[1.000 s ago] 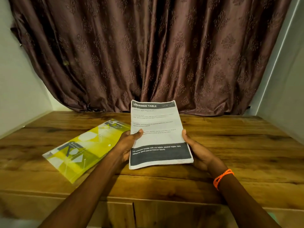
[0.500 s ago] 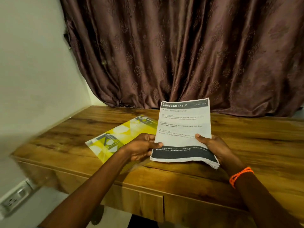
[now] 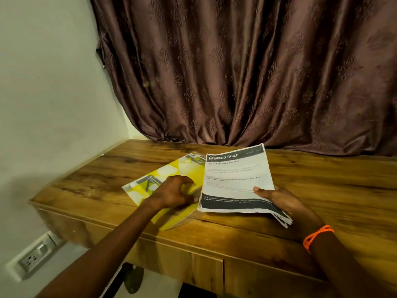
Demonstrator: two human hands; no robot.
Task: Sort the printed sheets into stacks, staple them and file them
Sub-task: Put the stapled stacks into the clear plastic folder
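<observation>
A stack of printed sheets (image 3: 235,179) headed "DRESSING TABLE" is held just above the wooden table (image 3: 322,186). My right hand (image 3: 279,201) grips its lower right edge, thumb on top, fingers underneath. The lower right corners fan apart. My left hand (image 3: 171,193) is off the stack and rests on a yellow plastic file folder (image 3: 146,186) lying flat to the left, fingers loosely curled, holding nothing. Part of the folder is hidden under the sheets and the hand.
A brown patterned curtain (image 3: 236,72) hangs along the back of the table. A pale wall stands at the left, with a wall socket (image 3: 34,258) low down. The table's front edge (image 3: 193,244) runs near my forearms, with drawer fronts below.
My left hand let go of the sheets' left edge and moved left onto the yellow folder. The right hand alone holds the stack. The view has swung left.
</observation>
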